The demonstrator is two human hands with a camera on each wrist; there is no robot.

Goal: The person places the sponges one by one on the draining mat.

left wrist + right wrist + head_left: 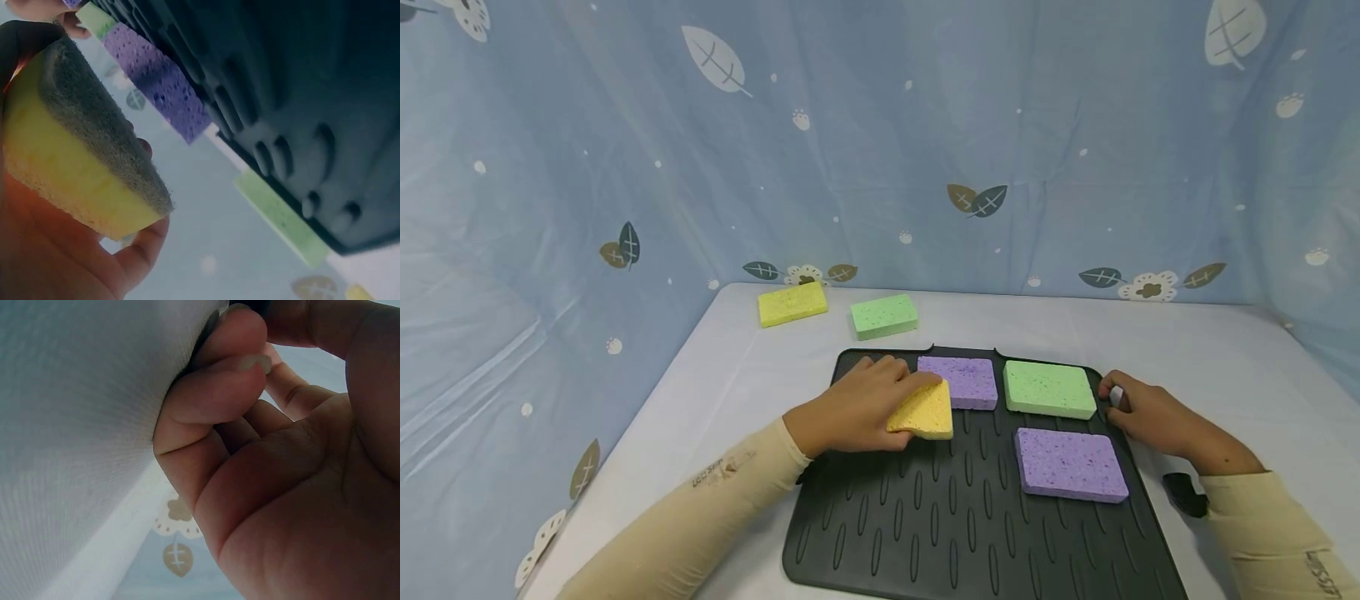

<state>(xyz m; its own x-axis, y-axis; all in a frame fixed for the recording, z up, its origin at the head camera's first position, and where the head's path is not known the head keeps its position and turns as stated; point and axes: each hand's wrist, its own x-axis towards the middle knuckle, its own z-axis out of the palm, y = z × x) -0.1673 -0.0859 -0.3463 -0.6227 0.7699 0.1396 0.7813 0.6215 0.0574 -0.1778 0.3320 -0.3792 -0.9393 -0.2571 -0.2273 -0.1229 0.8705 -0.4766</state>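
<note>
My left hand (868, 408) grips a yellow sponge (925, 412) above the upper left part of a black ridged drying mat (925, 533). The left wrist view shows a grey scouring layer on this sponge (75, 169). My right hand (1153, 419) is at the mat's upper right edge, fingers curled and thumb against the rim; the right wrist view hides most of the contact. On the mat lie a purple sponge (970, 383) at the back, a light green sponge (1048, 389) to its right, and another purple sponge (1070, 465) in front of the green one.
Behind the mat, a yellow sponge (792, 304) and a green sponge (883, 317) lie on the white tabletop (1172, 333). A blue patterned curtain (880, 150) hangs along the back and left. Something black (1185, 493) is beside my right wrist.
</note>
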